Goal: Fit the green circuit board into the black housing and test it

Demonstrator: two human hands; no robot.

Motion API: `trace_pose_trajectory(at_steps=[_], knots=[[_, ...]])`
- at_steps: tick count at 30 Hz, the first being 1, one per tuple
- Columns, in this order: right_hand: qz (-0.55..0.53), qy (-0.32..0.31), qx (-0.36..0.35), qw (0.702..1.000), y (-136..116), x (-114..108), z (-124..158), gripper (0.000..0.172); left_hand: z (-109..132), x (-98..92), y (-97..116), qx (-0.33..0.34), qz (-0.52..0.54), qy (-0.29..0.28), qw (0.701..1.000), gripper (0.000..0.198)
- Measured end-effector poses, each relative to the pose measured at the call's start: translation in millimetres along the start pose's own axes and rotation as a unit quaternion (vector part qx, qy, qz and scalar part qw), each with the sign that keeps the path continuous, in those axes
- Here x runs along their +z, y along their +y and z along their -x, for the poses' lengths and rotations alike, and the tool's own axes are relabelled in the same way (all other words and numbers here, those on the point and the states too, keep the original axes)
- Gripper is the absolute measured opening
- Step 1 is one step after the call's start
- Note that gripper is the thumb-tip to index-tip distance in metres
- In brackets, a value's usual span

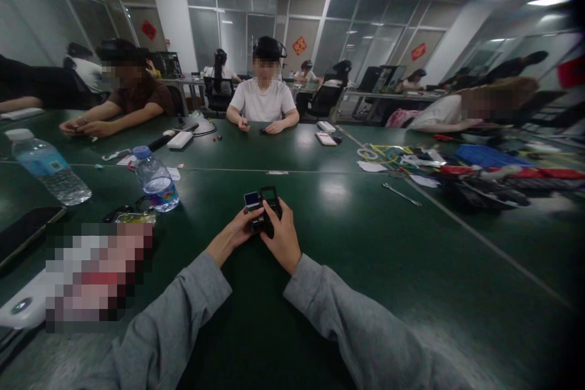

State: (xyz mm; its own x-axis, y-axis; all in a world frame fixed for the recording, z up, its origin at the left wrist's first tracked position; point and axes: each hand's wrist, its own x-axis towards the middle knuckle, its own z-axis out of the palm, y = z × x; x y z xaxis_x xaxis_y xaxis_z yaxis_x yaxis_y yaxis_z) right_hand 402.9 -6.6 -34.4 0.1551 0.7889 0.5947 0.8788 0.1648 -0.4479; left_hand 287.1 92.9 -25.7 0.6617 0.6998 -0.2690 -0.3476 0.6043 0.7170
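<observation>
Both of my hands meet over the green table (347, 292), around a small black device (269, 194). A rectangular open black frame stands up at its top right, and a small grey screen-like panel (251, 200) tilts up at its left. My left hand (237, 228) is closed on the left side, its thumb below the panel. My right hand (282, 233) is closed on the right side, with a finger laid across the middle. The fingers cover much of the device, and its exact kind cannot be made out.
Left stand two water bottles (158, 183) (48, 164), near a black phone (30, 231). A wrench (401, 194) lies right, before a heap of cables and tools (484, 173). A person in a white shirt (262, 100) sits opposite; others sit left and right.
</observation>
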Motion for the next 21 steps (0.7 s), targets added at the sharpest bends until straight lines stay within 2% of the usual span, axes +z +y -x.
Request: trace_pose_trajectory(at_steps=[7, 15, 21], knots=[[-0.001, 0.000, -0.006, 1.000, 5.1, 2.9, 0.4, 0.083, -2.1, -3.0, -2.5, 0.010, -0.001, -0.020, 1.000, 0.045], [-0.019, 0.003, -0.007, 1.000, 5.9, 3.2, -0.1, 0.076, 0.2, -3.7, 1.6, -0.008, -0.009, -0.012, 1.000, 0.039], [-0.025, -0.017, -0.013, 0.999, 9.6, 2.7, 2.5, 0.079, 1.9, -2.4, 1.9, 0.009, 0.000, -0.037, 0.999, 0.049]])
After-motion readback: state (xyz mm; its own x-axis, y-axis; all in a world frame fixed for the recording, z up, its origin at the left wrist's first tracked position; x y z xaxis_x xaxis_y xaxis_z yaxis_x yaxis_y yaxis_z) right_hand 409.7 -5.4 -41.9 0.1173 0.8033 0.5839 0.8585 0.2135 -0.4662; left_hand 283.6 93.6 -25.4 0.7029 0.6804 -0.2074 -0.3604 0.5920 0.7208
